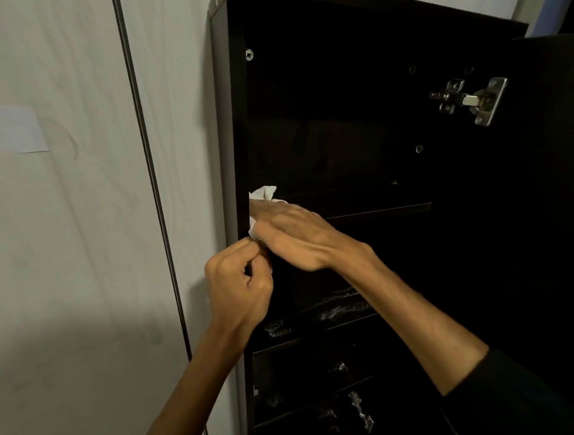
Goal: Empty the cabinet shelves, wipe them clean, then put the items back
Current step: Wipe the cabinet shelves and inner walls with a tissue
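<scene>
Right hand (294, 237) over half-hidden white cloth (264, 193)

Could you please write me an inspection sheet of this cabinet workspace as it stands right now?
Surface: upper shelf of the black cabinet looks bare; interior very dark.
Job's things: white cloth at the shelf's left end, under the right hand.
Clutter: dark, glinting items on the lower shelves, too dim to identify.
Grippers: right hand lies flat on the cloth; left hand pinches its lower corner.
Cables: nothing seen.
Surroundings: open door with metal hinge; pale wall with a paper label showing 4.
</scene>
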